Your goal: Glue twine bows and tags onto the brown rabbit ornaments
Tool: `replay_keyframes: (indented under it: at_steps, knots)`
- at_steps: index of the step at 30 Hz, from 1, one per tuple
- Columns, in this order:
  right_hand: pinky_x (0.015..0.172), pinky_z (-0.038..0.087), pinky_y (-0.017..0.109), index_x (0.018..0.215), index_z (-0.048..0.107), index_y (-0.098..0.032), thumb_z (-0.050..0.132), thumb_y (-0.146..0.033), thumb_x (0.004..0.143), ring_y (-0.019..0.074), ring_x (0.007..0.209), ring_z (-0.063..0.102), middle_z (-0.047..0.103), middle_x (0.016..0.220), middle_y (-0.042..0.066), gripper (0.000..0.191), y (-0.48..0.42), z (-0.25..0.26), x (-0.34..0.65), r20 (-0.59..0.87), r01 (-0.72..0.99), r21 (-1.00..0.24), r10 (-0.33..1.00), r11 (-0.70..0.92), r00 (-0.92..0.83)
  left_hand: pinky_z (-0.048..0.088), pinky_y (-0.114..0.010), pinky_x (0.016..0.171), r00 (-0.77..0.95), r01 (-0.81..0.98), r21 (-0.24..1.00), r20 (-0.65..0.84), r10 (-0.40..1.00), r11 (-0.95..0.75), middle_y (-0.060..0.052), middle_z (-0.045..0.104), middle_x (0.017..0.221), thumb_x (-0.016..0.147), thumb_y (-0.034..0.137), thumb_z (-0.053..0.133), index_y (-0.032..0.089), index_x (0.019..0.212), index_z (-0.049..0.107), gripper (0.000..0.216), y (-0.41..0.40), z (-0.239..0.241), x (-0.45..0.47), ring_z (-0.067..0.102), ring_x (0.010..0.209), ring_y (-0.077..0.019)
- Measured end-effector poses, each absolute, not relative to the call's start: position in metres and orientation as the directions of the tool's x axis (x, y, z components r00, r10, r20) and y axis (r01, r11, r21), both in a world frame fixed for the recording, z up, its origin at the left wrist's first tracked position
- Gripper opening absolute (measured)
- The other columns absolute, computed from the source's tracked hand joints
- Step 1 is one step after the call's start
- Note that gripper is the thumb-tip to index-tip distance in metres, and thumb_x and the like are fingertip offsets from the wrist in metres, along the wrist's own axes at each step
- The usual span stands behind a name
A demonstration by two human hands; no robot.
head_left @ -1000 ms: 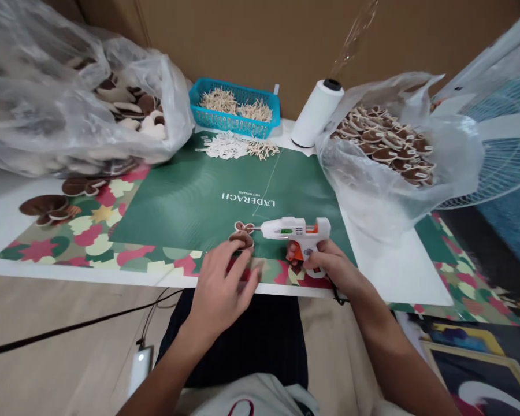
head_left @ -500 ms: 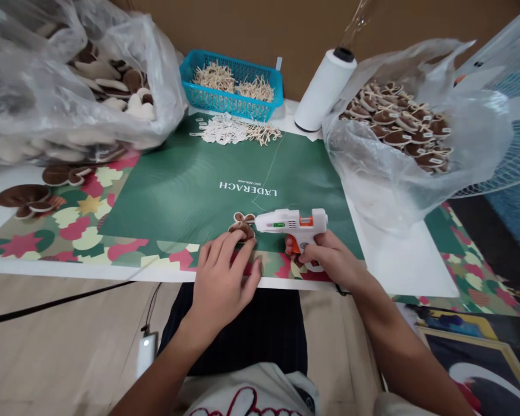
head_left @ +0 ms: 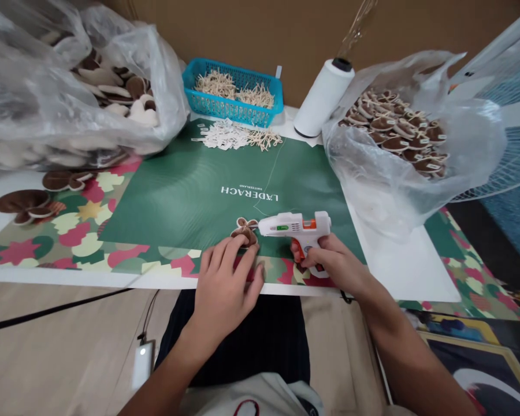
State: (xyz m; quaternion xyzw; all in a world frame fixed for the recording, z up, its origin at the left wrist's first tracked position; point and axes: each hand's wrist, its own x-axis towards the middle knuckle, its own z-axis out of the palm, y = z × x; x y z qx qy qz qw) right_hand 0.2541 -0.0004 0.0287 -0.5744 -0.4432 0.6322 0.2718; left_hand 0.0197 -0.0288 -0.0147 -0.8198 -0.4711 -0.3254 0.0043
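Note:
My right hand (head_left: 331, 263) is wrapped round the grip of a white and orange glue gun (head_left: 297, 226), whose nozzle points left at a small brown mushroom-shaped piece (head_left: 244, 231) lying on the green sheet (head_left: 190, 196). My left hand (head_left: 225, 283) rests near the table's front edge. Its fingers are spread, and the fingertips press on the near side of that piece.
Clear bags of brown and white pieces sit at left (head_left: 69, 86) and right (head_left: 407, 144). A blue basket (head_left: 233, 95) of pale sticks, a heap of white tags (head_left: 225, 136) and a white thread spool (head_left: 323, 98) stand at the back. A black cable (head_left: 47, 312) crosses the floor.
Both hands keep their hold and place; the glue gun's nozzle stays at the brown piece. Only the view has shifted slightly.

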Motion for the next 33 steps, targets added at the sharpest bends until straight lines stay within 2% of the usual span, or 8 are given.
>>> replay_keyframes:
  at_steps: [7, 13, 19, 25, 33]
  knots:
    - [0.059, 0.036, 0.030, 0.083, 0.065, -0.021, 0.062, -0.021, 0.065, 0.0169, 0.068, 0.050, 0.059, 0.077, 0.000, 0.019, -0.002, 0.028, 0.255, -0.499, 0.118, -0.866, 0.847, -0.485, -0.182, 0.047, -0.045, 0.097, 0.338, 0.771, 0.317, 0.530, 0.777, -0.552, -0.016, 0.069, 0.128, 0.098, 0.020, 0.065, 0.014, 0.122, 0.068, 0.025, -0.029, -0.015, 0.020, 0.063, 0.121, -0.0325]
    - [0.059, 0.033, 0.030, 0.081, 0.067, -0.021, 0.062, -0.021, 0.067, 0.0160, 0.067, 0.048, 0.062, 0.075, 0.001, 0.015, -0.007, 0.031, 0.261, -0.483, 0.218, -0.868, 0.861, -0.446, -0.163, 0.049, -0.045, 0.097, 0.332, 0.761, 0.340, 0.528, 0.782, -0.553, -0.017, 0.069, 0.128, 0.099, 0.020, 0.065, 0.014, 0.125, 0.065, 0.027, -0.029, -0.014, 0.019, 0.065, 0.122, -0.0328]
    - [0.066, 0.039, 0.030, 0.091, 0.072, -0.022, 0.065, -0.021, 0.065, 0.0181, 0.078, 0.054, 0.070, 0.095, 0.004, 0.027, -0.022, 0.034, 0.263, -0.459, 0.115, -0.888, 0.875, -0.445, -0.154, 0.053, -0.043, 0.104, 0.319, 0.696, 0.442, 0.515, 0.796, -0.565, -0.017, 0.068, 0.134, 0.099, 0.020, 0.066, 0.016, 0.124, 0.061, 0.025, -0.030, -0.014, 0.017, 0.066, 0.126, -0.0302]
    - [0.064, 0.036, 0.029, 0.085, 0.070, -0.021, 0.064, -0.018, 0.062, 0.0161, 0.071, 0.050, 0.065, 0.082, 0.001, 0.024, -0.023, 0.034, 0.260, -0.458, 0.123, -0.888, 0.877, -0.444, -0.143, 0.054, -0.045, 0.106, 0.305, 0.684, 0.477, 0.500, 0.810, -0.552, -0.017, 0.068, 0.133, 0.098, 0.020, 0.068, 0.015, 0.117, 0.063, 0.020, -0.030, -0.015, 0.018, 0.067, 0.125, -0.0314]
    - [0.062, 0.035, 0.029, 0.081, 0.066, -0.020, 0.062, -0.018, 0.064, 0.0142, 0.068, 0.048, 0.060, 0.077, -0.001, 0.017, -0.023, 0.040, 0.257, -0.451, 0.138, -0.891, 0.878, -0.433, -0.157, 0.055, -0.045, 0.103, 0.306, 0.685, 0.465, 0.515, 0.801, -0.561, -0.018, 0.069, 0.132, 0.097, 0.020, 0.069, 0.014, 0.116, 0.064, 0.021, -0.029, -0.015, 0.020, 0.068, 0.124, -0.0332]
